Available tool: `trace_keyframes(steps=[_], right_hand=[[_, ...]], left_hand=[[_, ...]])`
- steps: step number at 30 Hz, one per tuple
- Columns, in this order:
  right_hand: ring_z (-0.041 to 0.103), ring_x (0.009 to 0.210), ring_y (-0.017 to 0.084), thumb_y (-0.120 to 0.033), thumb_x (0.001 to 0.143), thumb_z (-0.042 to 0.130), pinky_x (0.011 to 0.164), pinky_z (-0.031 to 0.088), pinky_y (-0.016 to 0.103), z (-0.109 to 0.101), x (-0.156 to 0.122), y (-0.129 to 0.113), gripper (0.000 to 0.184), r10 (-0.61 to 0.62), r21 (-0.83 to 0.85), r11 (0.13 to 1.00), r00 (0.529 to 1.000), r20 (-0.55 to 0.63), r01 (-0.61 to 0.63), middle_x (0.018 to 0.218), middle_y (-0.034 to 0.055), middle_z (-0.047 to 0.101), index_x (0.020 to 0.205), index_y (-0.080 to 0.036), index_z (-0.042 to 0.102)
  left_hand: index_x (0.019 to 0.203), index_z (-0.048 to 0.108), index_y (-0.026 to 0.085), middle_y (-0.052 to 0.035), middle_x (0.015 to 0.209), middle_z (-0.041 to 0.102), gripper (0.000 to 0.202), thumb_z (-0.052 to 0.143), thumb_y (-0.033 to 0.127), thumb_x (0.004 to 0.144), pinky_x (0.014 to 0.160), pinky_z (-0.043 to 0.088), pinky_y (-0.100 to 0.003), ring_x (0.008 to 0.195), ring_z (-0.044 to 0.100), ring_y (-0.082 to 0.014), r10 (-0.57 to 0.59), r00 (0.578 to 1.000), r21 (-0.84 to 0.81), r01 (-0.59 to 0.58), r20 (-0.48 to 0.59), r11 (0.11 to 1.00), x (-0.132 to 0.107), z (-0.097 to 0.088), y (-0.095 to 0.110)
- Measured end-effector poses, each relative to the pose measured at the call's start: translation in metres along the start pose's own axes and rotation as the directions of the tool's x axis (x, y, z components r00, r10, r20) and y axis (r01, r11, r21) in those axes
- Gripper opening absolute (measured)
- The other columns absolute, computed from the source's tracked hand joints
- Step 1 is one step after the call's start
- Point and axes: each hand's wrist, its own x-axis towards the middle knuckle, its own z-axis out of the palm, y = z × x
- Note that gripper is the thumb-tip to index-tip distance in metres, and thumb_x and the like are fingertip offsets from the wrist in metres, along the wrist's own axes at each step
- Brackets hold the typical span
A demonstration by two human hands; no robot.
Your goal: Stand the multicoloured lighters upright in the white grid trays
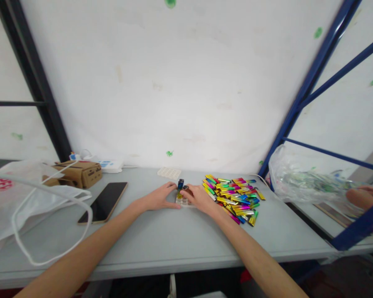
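Observation:
A small pale tray with round holes [183, 202] lies on the table between my hands. A few lighters with dark tops [180, 183] stand upright at its back left. My left hand [160, 196] is at the tray's left side, thumb and fingers spread, the thumb at the front left corner. Over the tray, my right hand [198, 198] has its fingers closed around a lighter whose dark top [185, 188] shows by the fingertips. The hand hides much of the tray. To its right is a loose heap of shiny multicoloured lighters [236, 194].
A second pale holed tray [169, 172] lies by the wall. At left are a phone [104, 202], a cardboard box [85, 173], a white plastic bag [15, 198] and a looped white cable [49, 261]. Beyond the blue frame [289, 111] are a clear bag [298, 178] and another person's hand [365, 196].

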Motion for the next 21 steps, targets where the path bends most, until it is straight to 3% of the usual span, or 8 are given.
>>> trace_keyframes(steps=[7, 12, 14, 17, 19, 21], right_hand=[[0.069, 0.089, 0.025, -0.044, 0.105, 0.046, 0.077, 0.044, 0.031, 0.004, 0.002, -0.015, 0.035, 0.018, -0.338, 0.941, 0.998, 0.053, 0.001, 0.103, 0.0154, 0.074, 0.113, -0.014, 0.063], [0.068, 0.086, 0.021, -0.05, 0.104, 0.045, 0.079, 0.043, 0.029, 0.001, 0.002, -0.016, 0.042, 0.018, -0.357, 0.934, 0.992, 0.124, 0.028, 0.096, 0.0104, 0.074, 0.099, -0.016, 0.068], [0.066, 0.082, 0.018, -0.052, 0.105, 0.04, 0.078, 0.043, 0.028, -0.009, 0.001, -0.005, 0.047, 0.019, -0.318, 0.948, 0.996, 0.087, 0.009, 0.089, 0.0077, 0.073, 0.091, -0.017, 0.068], [0.065, 0.087, 0.019, -0.045, 0.107, 0.037, 0.084, 0.044, 0.029, -0.029, -0.004, 0.028, 0.045, 0.081, -0.317, 0.943, 0.993, -0.088, -0.105, 0.089, 0.008, 0.071, 0.091, -0.017, 0.068], [0.064, 0.101, 0.021, -0.034, 0.105, 0.043, 0.092, 0.044, 0.031, -0.041, -0.009, 0.058, 0.031, 0.131, -0.326, 0.926, 0.973, -0.188, -0.188, 0.105, 0.0113, 0.071, 0.105, -0.016, 0.068], [0.059, 0.117, 0.024, -0.024, 0.103, 0.043, 0.101, 0.042, 0.034, -0.051, -0.016, 0.089, 0.03, 0.204, -0.368, 0.886, 0.949, -0.239, -0.283, 0.124, 0.0165, 0.067, 0.121, -0.013, 0.065]], left_hand=[[0.136, 0.055, 0.023, -0.011, 0.139, 0.053, 0.075, 0.076, 0.064, 0.077, 0.114, 0.038, -0.041, 0.128, 0.052, -0.0302, 0.011, 1.0, 0.015, -0.011, -0.003, 1.0, 0.0, 0.0, 0.001], [0.131, 0.057, 0.022, -0.0114, 0.136, 0.055, 0.071, 0.075, 0.064, 0.078, 0.112, 0.041, -0.042, 0.125, 0.054, -0.0305, 0.006, 1.0, 0.034, -0.007, 0.003, 0.999, 0.0, -0.001, 0.002], [0.131, 0.057, 0.022, -0.0113, 0.136, 0.055, 0.071, 0.075, 0.065, 0.077, 0.111, 0.041, -0.043, 0.125, 0.054, -0.0311, 0.0, 1.0, 0.03, 0.0, -0.005, 1.0, 0.001, -0.001, 0.003], [0.129, 0.058, 0.022, -0.0113, 0.137, 0.055, 0.07, 0.076, 0.064, 0.076, 0.112, 0.041, -0.044, 0.125, 0.055, -0.0318, -0.023, 1.0, 0.022, 0.023, -0.003, 0.999, 0.0, -0.002, 0.004], [0.127, 0.058, 0.021, -0.0115, 0.138, 0.055, 0.069, 0.076, 0.064, 0.076, 0.112, 0.04, -0.043, 0.125, 0.055, -0.0315, -0.042, 0.999, 0.023, 0.042, 0.007, 0.999, 0.0, -0.003, 0.005], [0.126, 0.059, 0.021, -0.0116, 0.138, 0.055, 0.069, 0.076, 0.065, 0.076, 0.113, 0.04, -0.042, 0.126, 0.055, -0.0312, -0.048, 0.999, 0.028, 0.048, 0.01, 0.998, 0.0, -0.003, 0.005]])
